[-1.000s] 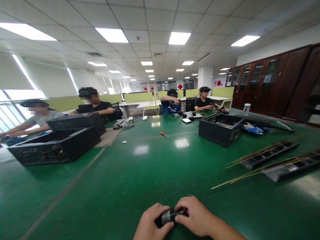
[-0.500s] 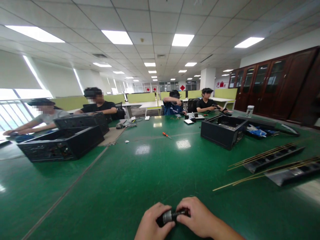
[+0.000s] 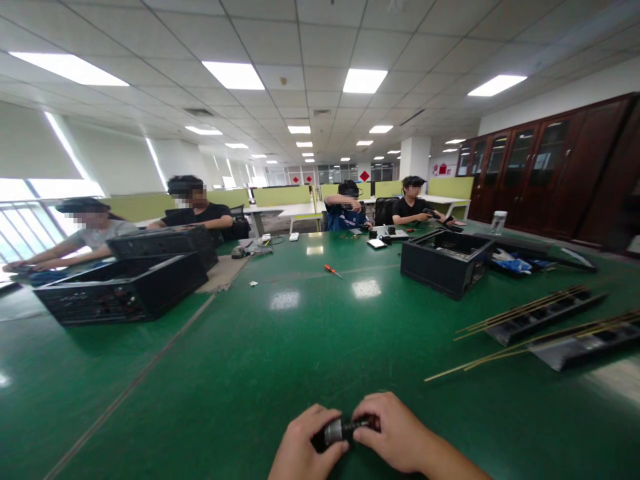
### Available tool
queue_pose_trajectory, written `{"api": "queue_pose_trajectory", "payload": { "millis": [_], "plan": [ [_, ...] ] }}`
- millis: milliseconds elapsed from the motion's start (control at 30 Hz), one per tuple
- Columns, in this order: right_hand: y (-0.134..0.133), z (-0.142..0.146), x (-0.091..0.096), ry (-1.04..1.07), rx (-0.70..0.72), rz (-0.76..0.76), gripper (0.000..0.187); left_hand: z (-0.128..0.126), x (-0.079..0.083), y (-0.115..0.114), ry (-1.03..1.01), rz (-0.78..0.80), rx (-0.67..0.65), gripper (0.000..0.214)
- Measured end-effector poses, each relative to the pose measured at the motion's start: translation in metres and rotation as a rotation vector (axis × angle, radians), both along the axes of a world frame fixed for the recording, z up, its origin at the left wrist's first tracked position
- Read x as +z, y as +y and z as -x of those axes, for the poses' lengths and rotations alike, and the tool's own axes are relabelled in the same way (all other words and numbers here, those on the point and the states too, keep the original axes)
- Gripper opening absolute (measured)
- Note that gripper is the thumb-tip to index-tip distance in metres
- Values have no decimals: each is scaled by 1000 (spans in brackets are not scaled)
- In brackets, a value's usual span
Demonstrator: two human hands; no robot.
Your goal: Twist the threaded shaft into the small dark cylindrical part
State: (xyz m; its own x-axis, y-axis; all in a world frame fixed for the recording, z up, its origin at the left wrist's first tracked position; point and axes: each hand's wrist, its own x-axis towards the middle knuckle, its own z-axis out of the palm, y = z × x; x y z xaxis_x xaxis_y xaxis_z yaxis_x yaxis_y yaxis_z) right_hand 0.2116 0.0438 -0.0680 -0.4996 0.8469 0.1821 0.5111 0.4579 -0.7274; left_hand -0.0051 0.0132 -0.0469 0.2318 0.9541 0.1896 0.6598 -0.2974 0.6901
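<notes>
Low in the view, just above the green table (image 3: 280,373), my two hands meet on one small black and silver cylindrical part (image 3: 334,432). My left hand (image 3: 307,440) wraps round its wider, banded end. The fingers of my right hand (image 3: 393,427) pinch its narrower dark end, which is partly hidden in them. The part lies roughly level, pointing left to right. Its exact kind is too small and blurred to make out.
An orange screwdriver (image 3: 331,270) lies mid-table. Open black computer cases stand at the left (image 3: 120,290) and right (image 3: 445,263). Thin sticks (image 3: 500,341) rest across dark metal trays (image 3: 575,347) at the right. Several co-workers sit at the table's far and left sides.
Almost nothing differs; both hands keep their hold on the cylindrical part in the same place. The view has shifted very slightly.
</notes>
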Motion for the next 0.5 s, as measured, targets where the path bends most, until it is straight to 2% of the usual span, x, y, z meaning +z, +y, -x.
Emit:
{"api": "queue_pose_trajectory", "payload": {
  "millis": [500],
  "plan": [
    [1, -3, 4, -5, 5, -5, 12, 1, -1, 0, 11, 5, 5, 28]
  ]
}}
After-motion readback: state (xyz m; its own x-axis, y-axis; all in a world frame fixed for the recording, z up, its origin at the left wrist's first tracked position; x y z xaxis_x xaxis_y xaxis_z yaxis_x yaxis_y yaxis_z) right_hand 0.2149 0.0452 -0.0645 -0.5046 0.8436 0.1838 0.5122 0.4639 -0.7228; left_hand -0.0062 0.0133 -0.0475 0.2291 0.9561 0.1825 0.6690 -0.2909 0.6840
